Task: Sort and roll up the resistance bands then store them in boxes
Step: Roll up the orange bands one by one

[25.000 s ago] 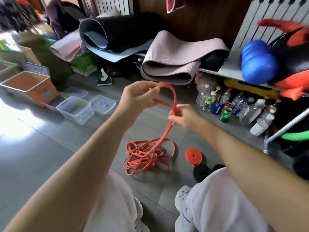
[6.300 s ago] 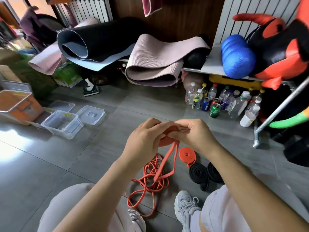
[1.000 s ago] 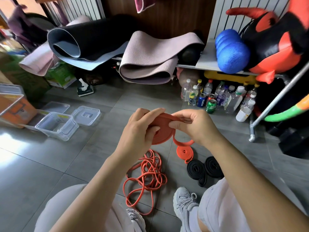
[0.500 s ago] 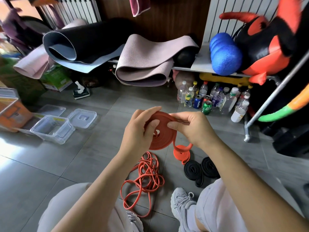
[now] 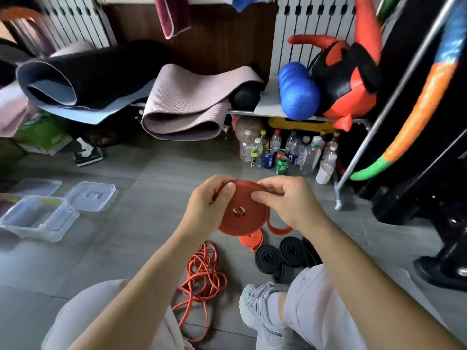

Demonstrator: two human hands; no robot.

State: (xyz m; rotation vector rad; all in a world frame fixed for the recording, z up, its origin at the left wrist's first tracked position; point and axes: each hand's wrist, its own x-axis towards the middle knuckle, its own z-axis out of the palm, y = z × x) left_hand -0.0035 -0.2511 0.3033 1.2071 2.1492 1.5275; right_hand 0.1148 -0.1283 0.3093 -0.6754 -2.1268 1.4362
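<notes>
step: rolling orange band coil (image 5: 242, 210) | left hand (image 5: 209, 210) pinches coil's left rim | right hand (image 5: 285, 205) pinches right rim | loose tail (image 5: 278, 229) hangs below right hand, nearer | clear box (image 5: 38, 218) far left

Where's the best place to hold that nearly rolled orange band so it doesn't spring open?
Probably from the lower right: pinch the orange coil across its flat faces where the loose tail leaves it; squeezing the wound layers there should keep them tight.
</notes>
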